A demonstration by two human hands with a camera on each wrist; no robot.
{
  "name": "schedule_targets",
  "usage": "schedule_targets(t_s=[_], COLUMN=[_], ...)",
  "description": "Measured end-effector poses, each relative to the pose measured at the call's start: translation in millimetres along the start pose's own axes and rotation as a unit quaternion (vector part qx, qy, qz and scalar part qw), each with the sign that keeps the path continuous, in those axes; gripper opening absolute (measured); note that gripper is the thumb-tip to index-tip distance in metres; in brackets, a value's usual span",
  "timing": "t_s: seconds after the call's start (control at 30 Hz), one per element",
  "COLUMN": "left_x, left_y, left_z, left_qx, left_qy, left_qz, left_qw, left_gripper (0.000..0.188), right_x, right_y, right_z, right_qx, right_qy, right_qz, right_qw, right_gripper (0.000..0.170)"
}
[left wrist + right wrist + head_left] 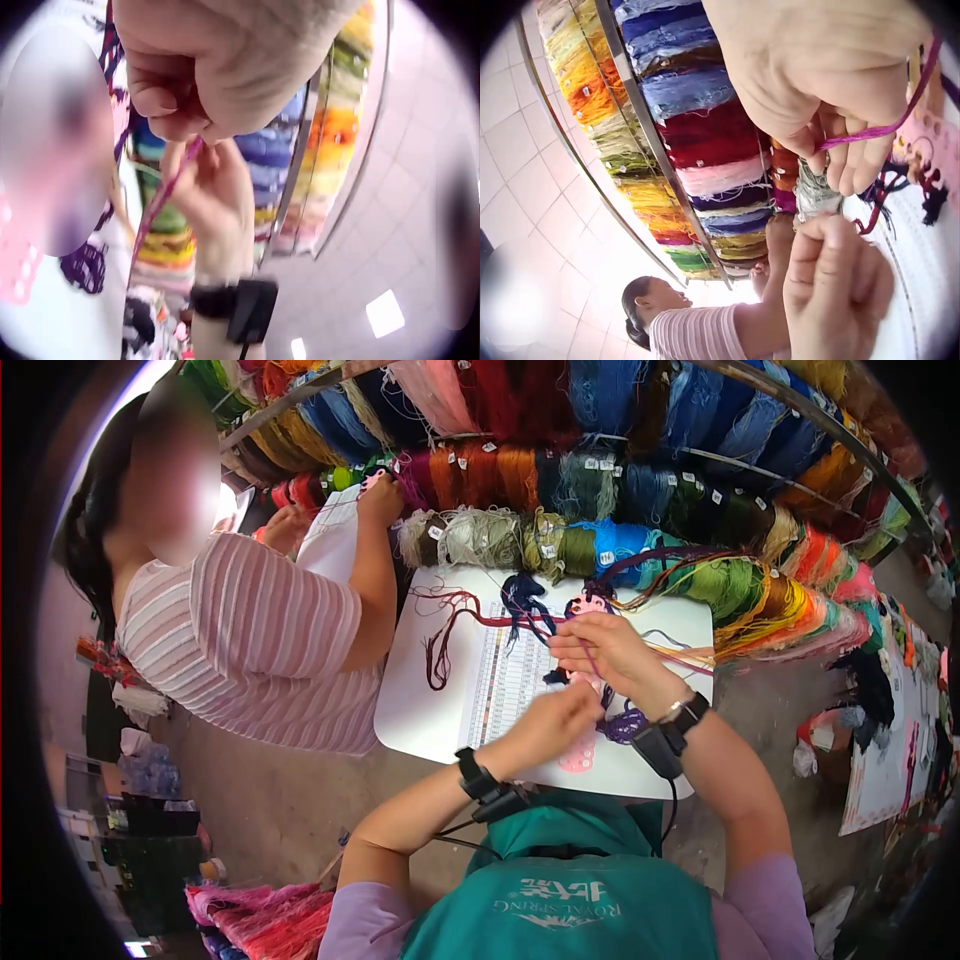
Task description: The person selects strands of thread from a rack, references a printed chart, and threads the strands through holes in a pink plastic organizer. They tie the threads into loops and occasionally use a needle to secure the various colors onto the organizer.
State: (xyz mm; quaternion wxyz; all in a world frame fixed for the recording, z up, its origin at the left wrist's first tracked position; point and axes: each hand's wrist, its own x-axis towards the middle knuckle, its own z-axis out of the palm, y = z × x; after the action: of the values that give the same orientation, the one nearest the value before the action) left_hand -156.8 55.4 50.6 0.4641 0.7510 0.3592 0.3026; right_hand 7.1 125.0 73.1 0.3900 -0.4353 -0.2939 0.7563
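Nearest to the camera is your green apron (560, 905), and your two bare forearms reach forward from it, each with a dark band on the wrist. Your left hand (555, 730) has its fingers curled, and between the fingertips it pinches the magenta thread (169, 187). Your right hand (620, 660) has its fingers rather straight and close together; the thumb pinches the same thread against them, and the thread crosses over these fingers.

The magenta thread is thin, shiny and a little twisted, like several fine strands lying together. It is at your two hands, above the white board (420, 710). In the left wrist view it looks tight and straight, but blurred; in the right wrist view it makes a soft curve beside the palm.

Under your hands is a pink card (577, 755) with round holes. Near it lie a purple bundle (625, 725), a dark blue bundle (525, 600) and loose dark red threads (440, 630). A printed chart (495, 690) is on the board.

Just beyond the board there is a row of thread skeins (575, 550), in grey, olive and bright blue. At your left stands another person (240, 610) in a striped top. Farther, many coloured skeins (490, 475) hang from the metal rails.
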Motion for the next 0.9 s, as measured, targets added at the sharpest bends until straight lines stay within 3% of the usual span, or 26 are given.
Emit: schedule_targets(t_s=[0.13,0.23,0.3,0.37,0.53,0.6,0.73,0.83,0.9], left_x=[-18.3,-26.2,-30.3,-29.0,-13.2,-4.9,13.2,23.9,29.5], left_y=[6.4,11.0,15.4,18.2,32.6,38.4,40.1,34.7,29.3], left_z=[28.5,32.9,37.6,45.5,68.4,81.9,105.3,112.0,114.2], left_qx=[0.112,0.082,0.061,0.045,-0.045,-0.097,-0.093,-0.067,-0.057], left_qy=[-0.080,-0.076,-0.072,-0.061,-0.120,-0.150,-0.215,-0.244,-0.262], left_qz=[-0.037,-0.057,-0.062,-0.051,-0.119,-0.164,-0.126,-0.135,-0.137], left_qw=[0.990,0.992,0.994,0.996,0.984,0.970,0.964,0.958,0.954], left_gripper=[0.015,0.017,0.018,0.017,0.015,0.015,0.017,0.017,0.017], right_x=[-11.1,-34.0,-56.3,-82.3,-163.2,-203.6,-299.7,-395.6,-466.9], right_y=[9.7,4.2,-5.8,-18.3,-42.2,-49.9,-55.4,-56.2,-48.4], right_z=[13.0,-7.0,-28.1,-51.2,-128.4,-165.1,-261.2,-330.9,-368.7], right_qx=[0.003,0.061,0.081,0.101,0.124,0.085,-0.036,-0.085,-0.122], right_qy=[-0.043,-0.116,-0.120,-0.103,-0.015,0.041,0.204,0.387,0.512], right_qz=[0.066,0.064,0.047,0.019,-0.091,-0.120,-0.154,-0.135,-0.119], right_qw=[0.997,0.989,0.988,0.989,0.988,0.988,0.966,0.908,0.842], right_gripper=[0.016,0.016,0.017,0.017,0.015,0.015,0.013,0.009,0.008])
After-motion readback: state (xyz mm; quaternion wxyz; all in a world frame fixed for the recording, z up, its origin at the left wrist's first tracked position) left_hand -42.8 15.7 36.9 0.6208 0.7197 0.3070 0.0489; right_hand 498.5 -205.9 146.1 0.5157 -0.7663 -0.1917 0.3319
